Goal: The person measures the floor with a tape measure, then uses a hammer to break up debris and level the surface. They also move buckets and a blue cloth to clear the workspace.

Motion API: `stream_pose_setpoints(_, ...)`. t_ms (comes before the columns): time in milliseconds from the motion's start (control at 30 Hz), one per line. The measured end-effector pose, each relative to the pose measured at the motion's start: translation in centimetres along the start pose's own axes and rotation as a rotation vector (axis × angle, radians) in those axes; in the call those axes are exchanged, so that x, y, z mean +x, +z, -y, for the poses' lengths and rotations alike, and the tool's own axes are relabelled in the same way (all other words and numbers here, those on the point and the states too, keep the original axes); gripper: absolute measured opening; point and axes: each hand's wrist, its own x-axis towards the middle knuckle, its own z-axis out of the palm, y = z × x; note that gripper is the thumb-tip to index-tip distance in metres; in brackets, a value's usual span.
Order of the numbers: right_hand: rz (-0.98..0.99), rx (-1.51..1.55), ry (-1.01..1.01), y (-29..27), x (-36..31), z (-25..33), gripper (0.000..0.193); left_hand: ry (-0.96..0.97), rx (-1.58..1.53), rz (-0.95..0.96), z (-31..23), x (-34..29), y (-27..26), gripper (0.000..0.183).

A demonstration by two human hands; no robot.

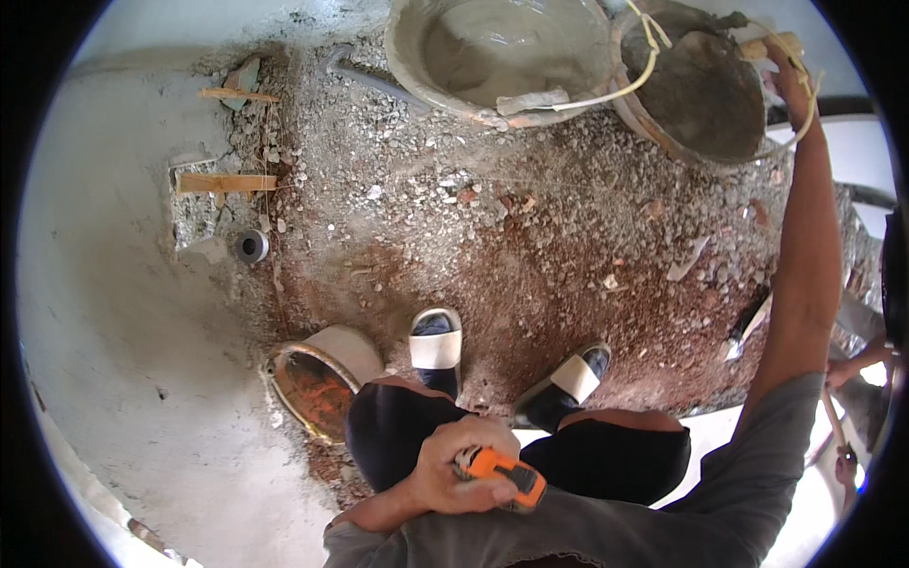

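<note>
My left hand (453,470) is closed around an orange and black hand tool (502,473), held close to my body above my knees. My right arm reaches far up to the right, where my right hand (788,80) grips a wooden handle (763,45) at the rim of a dark, mortar-smeared bucket (701,90) with a yellow cord handle. To the left of that bucket stands a second bucket (502,47) holding wet grey mortar. I stand in white-strapped sandals (436,346) on loose rubble.
Smooth grey cement (123,331) covers the left side, with a small pipe end (251,246) and two wooden strips (227,183) set in it. A rusty round pan (317,388) lies by my left foot. A small tool (748,322) lies at right. Another person's hand (852,364) shows at the right edge.
</note>
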Motion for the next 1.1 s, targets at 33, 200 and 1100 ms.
stream_pose_setpoints(33,-0.058,0.047,-0.081,0.7,0.0,-0.1,0.037,0.048,-0.060,0.026,0.2,0.1,-0.1,0.039)
stream_pose_setpoints(200,-0.276,0.058,-0.190,0.8,-3.4,1.2,0.036,0.190,-0.005,0.195,0.9,0.7,-0.7,0.039)
stream_pose_setpoints(1100,1.125,-0.139,0.114,37.8,-42.7,20.0,0.048,0.268,-0.392,0.167,-0.7,-4.2,-6.5,0.040)
